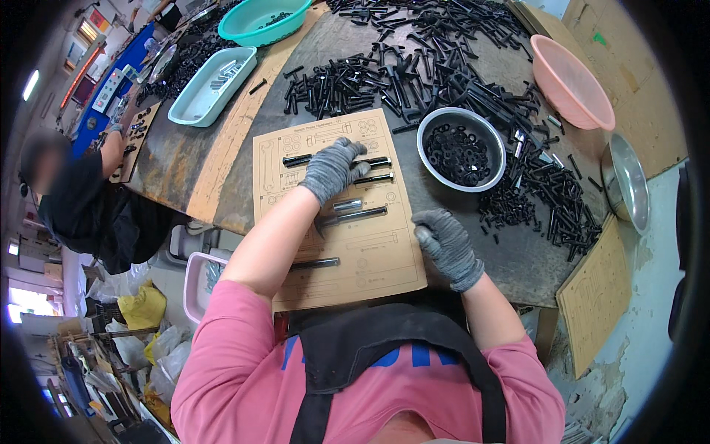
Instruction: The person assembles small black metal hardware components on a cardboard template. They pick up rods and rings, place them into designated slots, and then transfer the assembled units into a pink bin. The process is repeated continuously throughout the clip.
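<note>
A brown cardboard sheet [370,254] printed with hardware outlines lies flat. Black bolts [377,177] lie sideways across it, a short grey cylinder [347,205] between two; lowest lies a partly hidden dark rod [322,263].

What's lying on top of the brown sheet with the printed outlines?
Several dark bolts and a short metal cylinder lie on the brown sheet among its printed outlines. The left grip and forearm cover part of it; whatever lies beneath them can't be seen.

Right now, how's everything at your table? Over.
Left hand over black bolts on printed cardboard sheet. Right hand at the sheet's right edge. Steel bowl close by, off the sheet.
</note>
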Action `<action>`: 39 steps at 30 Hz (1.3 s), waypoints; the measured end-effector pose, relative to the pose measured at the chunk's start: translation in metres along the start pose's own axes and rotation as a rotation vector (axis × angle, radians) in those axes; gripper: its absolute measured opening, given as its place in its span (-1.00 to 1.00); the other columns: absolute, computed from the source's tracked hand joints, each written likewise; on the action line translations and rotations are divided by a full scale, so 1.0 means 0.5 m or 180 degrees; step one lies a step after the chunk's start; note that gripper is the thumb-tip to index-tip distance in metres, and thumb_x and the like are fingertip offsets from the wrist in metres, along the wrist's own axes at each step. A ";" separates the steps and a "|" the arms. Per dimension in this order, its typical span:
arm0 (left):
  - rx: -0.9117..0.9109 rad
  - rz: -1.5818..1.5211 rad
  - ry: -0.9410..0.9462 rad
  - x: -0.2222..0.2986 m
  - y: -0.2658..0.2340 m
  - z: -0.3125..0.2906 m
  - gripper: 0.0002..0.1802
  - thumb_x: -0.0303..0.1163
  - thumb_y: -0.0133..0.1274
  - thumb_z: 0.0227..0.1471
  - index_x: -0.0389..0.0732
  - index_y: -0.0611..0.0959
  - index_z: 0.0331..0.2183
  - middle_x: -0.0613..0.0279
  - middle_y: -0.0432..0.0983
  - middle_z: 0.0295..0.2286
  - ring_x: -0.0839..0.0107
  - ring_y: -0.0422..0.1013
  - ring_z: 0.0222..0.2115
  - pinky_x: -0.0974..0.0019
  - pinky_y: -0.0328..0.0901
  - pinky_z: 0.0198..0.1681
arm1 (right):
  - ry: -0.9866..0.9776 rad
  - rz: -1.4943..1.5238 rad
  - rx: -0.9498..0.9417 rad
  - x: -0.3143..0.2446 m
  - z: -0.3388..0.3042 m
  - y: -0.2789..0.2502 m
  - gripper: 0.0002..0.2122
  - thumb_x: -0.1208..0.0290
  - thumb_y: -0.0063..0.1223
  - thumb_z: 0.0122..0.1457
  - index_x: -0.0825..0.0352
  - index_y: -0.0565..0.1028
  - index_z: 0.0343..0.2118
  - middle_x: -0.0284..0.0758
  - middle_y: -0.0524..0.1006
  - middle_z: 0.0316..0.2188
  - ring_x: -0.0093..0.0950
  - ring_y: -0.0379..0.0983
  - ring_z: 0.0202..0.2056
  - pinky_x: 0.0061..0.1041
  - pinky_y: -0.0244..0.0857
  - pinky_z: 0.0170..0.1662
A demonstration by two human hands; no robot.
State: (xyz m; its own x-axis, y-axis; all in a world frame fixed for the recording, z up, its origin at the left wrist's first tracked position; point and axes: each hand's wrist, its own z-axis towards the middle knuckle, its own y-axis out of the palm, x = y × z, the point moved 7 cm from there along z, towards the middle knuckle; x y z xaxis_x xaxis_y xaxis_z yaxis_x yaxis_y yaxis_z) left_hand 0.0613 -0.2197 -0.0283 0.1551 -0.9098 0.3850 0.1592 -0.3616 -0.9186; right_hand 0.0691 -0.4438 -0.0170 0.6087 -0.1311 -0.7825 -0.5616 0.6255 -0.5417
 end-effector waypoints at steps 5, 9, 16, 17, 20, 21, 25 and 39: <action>-0.0425 0.0182 0.0418 0.029 0.041 -0.022 -0.76 -0.39 0.09 -0.19 -0.14 0.58 -0.34 0.09 0.47 -0.42 0.13 0.39 -0.36 0.25 0.29 -0.25 | 0.0194 0.0654 0.0418 0.010 -0.004 -0.027 -0.85 0.41 -0.01 0.01 0.37 0.44 -0.38 -0.19 0.40 -0.46 -0.33 0.36 -0.40 -0.43 0.24 -0.33; -0.0466 0.0167 0.0326 0.024 0.052 -0.021 -0.76 -0.43 0.08 -0.18 -0.15 0.58 -0.33 0.07 0.47 -0.41 0.12 0.39 -0.34 0.25 0.29 -0.24 | 0.0497 0.0028 0.0076 0.009 -0.002 -0.021 -0.72 0.21 -0.10 0.07 0.37 0.46 -0.42 -0.19 0.45 -0.52 -0.30 0.40 -0.42 -0.39 0.25 -0.32; -0.0010 -0.0601 0.0300 -0.018 0.017 -0.050 -0.75 -0.45 0.05 -0.14 -0.23 0.54 -0.30 0.03 0.44 -0.45 0.16 0.37 -0.39 0.28 0.27 -0.26 | 0.0769 0.0318 -0.1223 -0.020 -0.003 0.065 -0.67 0.10 -0.14 0.06 0.31 0.48 -0.41 -0.18 0.49 -0.50 -0.27 0.43 -0.42 -0.38 0.28 -0.29; 0.0028 -0.0438 0.0259 -0.033 0.008 -0.058 -0.76 -0.43 0.03 -0.12 -0.23 0.54 -0.30 0.01 0.45 -0.43 0.13 0.37 -0.38 0.26 0.27 -0.27 | 0.0526 0.0258 -0.1366 -0.034 0.000 0.084 -0.68 0.11 -0.13 0.05 0.30 0.48 -0.41 -0.19 0.49 -0.49 -0.26 0.43 -0.42 -0.38 0.28 -0.28; -0.0123 -0.0188 -0.0302 -0.086 0.005 -0.090 -0.78 -0.36 -0.02 -0.08 -0.17 0.54 -0.31 0.02 0.46 -0.37 0.10 0.38 -0.33 0.22 0.26 -0.24 | 0.0052 -0.0005 -0.1717 -0.067 -0.003 0.167 -0.73 0.16 -0.09 0.01 0.27 0.47 -0.39 -0.21 0.49 -0.43 -0.24 0.43 -0.40 -0.34 0.28 -0.28; -0.0113 -0.0139 -0.0127 -0.084 0.001 -0.098 -0.79 -0.33 -0.03 -0.08 -0.15 0.55 -0.33 0.02 0.46 -0.38 0.10 0.38 -0.33 0.21 0.26 -0.23 | -0.0124 -0.0021 -0.1729 -0.083 -0.006 0.197 -0.73 0.17 -0.09 0.01 0.27 0.47 -0.38 -0.20 0.48 -0.43 -0.24 0.42 -0.40 -0.33 0.28 -0.29; -0.0182 -0.0334 -0.0182 -0.091 0.008 -0.112 -0.78 -0.35 -0.03 -0.09 -0.18 0.56 -0.33 0.04 0.46 -0.37 0.15 0.38 -0.31 0.24 0.26 -0.20 | -0.0885 -0.0315 -0.1714 -0.151 -0.041 0.308 -0.81 0.25 -0.03 -0.04 0.25 0.45 -0.41 -0.22 0.46 -0.51 -0.27 0.41 -0.44 -0.30 0.27 -0.37; -0.0127 -0.0450 -0.0152 -0.089 0.005 -0.114 -0.75 -0.33 -0.02 -0.11 -0.23 0.55 -0.33 0.03 0.47 -0.42 0.17 0.39 -0.35 0.26 0.26 -0.22 | -0.1269 -0.0969 -0.1289 -0.164 -0.054 0.329 -0.85 0.28 0.00 -0.05 0.24 0.44 -0.46 -0.28 0.39 -0.56 -0.32 0.37 -0.45 -0.33 0.26 -0.42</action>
State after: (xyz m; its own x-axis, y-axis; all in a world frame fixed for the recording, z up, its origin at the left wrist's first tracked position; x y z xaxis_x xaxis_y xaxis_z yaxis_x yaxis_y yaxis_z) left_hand -0.0005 -0.1920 -0.0530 0.1803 -0.8388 0.5137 0.1439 -0.4941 -0.8574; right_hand -0.0882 -0.3511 -0.0502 0.8920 0.0878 -0.4435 -0.4505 0.2553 -0.8555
